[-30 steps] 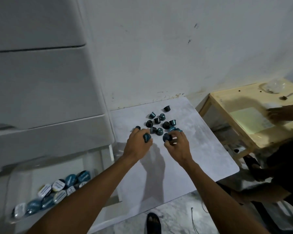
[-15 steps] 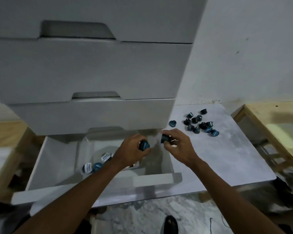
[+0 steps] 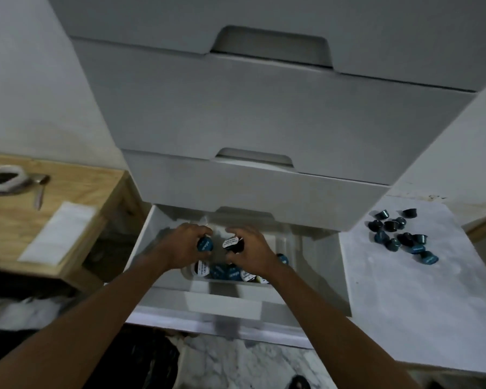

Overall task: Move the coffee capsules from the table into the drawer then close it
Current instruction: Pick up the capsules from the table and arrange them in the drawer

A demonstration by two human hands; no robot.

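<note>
The bottom drawer of a white cabinet stands pulled open, with a clear tray holding several blue and white-lidded coffee capsules. Both hands hover over that tray. My left hand grips a blue capsule. My right hand grips a capsule with a white lid. To the right, several dark blue capsules lie loose in a cluster on the white table.
Two shut drawers overhang the open one. A wooden side table on the left carries a white paper, a spoon and a small bag. Marble floor shows below the drawer front.
Both hands carried their capsules left from the table edge to above the tray in the open drawer. The camera turned left, so the capsule cluster now lies far right.
</note>
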